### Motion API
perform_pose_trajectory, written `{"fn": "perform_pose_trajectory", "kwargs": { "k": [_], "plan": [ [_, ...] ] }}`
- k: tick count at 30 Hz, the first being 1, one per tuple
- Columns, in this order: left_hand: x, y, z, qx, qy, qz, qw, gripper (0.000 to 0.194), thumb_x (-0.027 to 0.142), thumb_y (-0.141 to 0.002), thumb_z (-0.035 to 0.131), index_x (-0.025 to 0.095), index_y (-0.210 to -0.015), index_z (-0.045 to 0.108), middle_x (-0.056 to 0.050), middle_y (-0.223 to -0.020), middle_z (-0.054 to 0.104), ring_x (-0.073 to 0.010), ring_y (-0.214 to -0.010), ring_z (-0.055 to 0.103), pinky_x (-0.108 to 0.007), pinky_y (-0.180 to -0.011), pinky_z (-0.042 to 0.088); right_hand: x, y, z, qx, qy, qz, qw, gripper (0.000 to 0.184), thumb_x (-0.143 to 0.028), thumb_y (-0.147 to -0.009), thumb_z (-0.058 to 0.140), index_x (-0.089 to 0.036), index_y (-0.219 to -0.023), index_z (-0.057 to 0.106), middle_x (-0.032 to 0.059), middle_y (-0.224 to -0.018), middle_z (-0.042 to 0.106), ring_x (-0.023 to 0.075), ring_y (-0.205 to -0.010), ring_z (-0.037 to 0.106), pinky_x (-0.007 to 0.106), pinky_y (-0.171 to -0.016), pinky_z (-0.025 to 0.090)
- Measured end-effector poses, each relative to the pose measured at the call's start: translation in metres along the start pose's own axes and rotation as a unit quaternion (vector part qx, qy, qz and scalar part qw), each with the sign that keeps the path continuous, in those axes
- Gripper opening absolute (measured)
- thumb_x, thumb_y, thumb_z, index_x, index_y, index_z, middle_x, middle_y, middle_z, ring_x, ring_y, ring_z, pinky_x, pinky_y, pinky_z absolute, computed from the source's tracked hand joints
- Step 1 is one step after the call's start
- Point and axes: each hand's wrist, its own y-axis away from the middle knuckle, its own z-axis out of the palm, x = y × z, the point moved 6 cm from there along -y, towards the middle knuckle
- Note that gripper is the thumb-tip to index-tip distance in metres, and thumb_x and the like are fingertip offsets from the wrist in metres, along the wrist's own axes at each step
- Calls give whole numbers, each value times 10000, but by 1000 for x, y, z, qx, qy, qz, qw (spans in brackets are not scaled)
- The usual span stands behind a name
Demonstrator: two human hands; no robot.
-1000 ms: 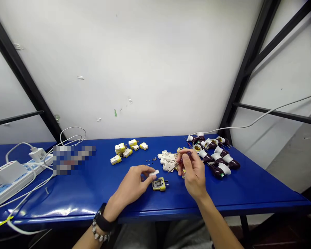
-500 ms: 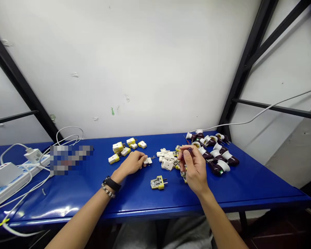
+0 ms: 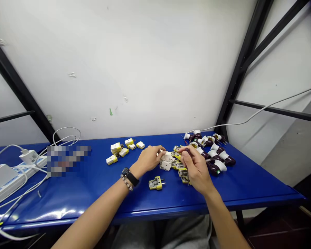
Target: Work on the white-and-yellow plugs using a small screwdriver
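My left hand (image 3: pixel 152 158) is over a pile of white plug covers (image 3: pixel 166 165), its thumb and fingers closed around the edge of one white plug cover (image 3: pixel 167 156). In my right hand (image 3: pixel 196 168) is a screwdriver (image 3: pixel 188 180), gripped with its thin shaft pointing down; most of its handle is hidden by the fingers. Beside and under that hand lie several open yellow plug bases (image 3: pixel 181 165) with metal parts inside. One open yellow plug half (image 3: pixel 156 183) with two pins lies nearer the front edge.
Several assembled white-and-yellow plugs (image 3: pixel 115 148) lie at the back left of the blue table (image 3: pixel 93 193). Dark lamp holders with white rims (image 3: pixel 217 155) are heaped on the right. A power strip (image 3: pixel 18 174) with loose white cables occupies the far left.
My left hand has moved right, from the table to the pile of white covers. My right hand stays near the yellow bases with the screwdriver, whose shaft now shows below it.
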Motion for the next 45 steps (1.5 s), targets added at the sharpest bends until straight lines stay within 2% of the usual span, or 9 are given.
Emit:
{"fn": "perform_pose_trajectory", "kwargs": {
  "k": [5, 9, 13, 17, 22, 26, 31, 37, 45],
  "plan": [
    [-9, 21, -8, 35, -44, 16, 998, 353, 278, -1018, 427, 218, -1253, 683, -86, -1217, 728, -278, -1110, 666, -356, -920, 489, -8, 3, 9, -70, 132, -11, 989, 226, -369, -1029, 460, -234, -971, 631, -12, -704, 576, 150, -590, 494, 271, -561, 375],
    [-21, 54, -8, -6, -87, 39, 995, 294, 264, -983, 520, 239, -1202, 714, -71, -1167, 721, -260, -1059, 667, -332, -888, 506, 4, 19, 36, -246, 291, 1, 925, 153, -321, -965, 586, -268, -1046, 705, 33, -844, 713, 227, -772, 634, 311, -685, 419],
    [-24, 60, 7, -44, -121, 59, 990, 229, 259, -961, 593, 257, -1127, 751, -54, -1130, 724, -255, -1051, 664, -318, -841, 521, 17, 33, 53, -329, 360, 44, 872, 391, -422, -834, 756, -277, -1192, 698, 61, -948, 727, 277, -907, 657, 325, -749, 437],
    [-33, 46, 15, -48, -157, 69, 984, 222, 203, -989, 556, 248, -1049, 764, -41, -1027, 740, -227, -989, 672, -298, -807, 522, 17, 34, 57, -312, 405, 62, 857, 392, -420, -852, 735, -248, -1201, 683, 77, -1029, 722, 290, -993, 658, 343, -825, 447],
    [-49, 40, 8, -35, -237, 95, 966, 228, 185, -1004, 526, 228, -1065, 742, -58, -1013, 727, -232, -943, 648, -315, -786, 517, 13, 34, 42, -281, 475, 84, 829, 305, -355, -875, 689, -198, -1136, 692, 121, -1092, 715, 327, -1060, 650, 381, -871, 447],
    [-50, 38, -2, 22, -229, 89, 969, 268, 276, -990, 566, 222, -1235, 660, -81, -1187, 683, -257, -1077, 609, -367, -910, 509, 10, 32, 25, -268, 509, 109, 810, 192, -290, -853, 655, -182, -1005, 700, 129, -1051, 721, 328, -1030, 656, 375, -835, 443],
    [-46, 19, 11, -10, -171, 52, 984, 451, 370, -943, 599, 172, -1348, 596, -123, -1327, 633, -302, -1192, 581, -422, -1000, 486, 14, 25, 7, -237, 542, 125, 797, 179, -233, -817, 620, -192, -973, 697, 119, -976, 724, 322, -947, 670, 354, -754, 427],
    [-47, -2, 23, -18, -152, 53, 987, 311, 295, -967, 541, 212, -1214, 710, -73, -1228, 702, -258, -1085, 642, -380, -976, 503, 19, 23, -2, -231, 538, 141, 798, 233, -235, -808, 637, -205, -1029, 703, 110, -1032, 719, 323, -992, 663, 344, -772, 416],
    [-56, 1, 23, -13, -169, 50, 984, 256, 275, -999, 525, 213, -1071, 763, -58, -1132, 734, -226, -1018, 671, -315, -872, 540, 21, 18, -7, -226, 544, 149, 794, 238, -233, -805, 652, -190, -1034, 703, 109, -1000, 719, 304, -931, 665, 328, -727, 403]
  ]
}}
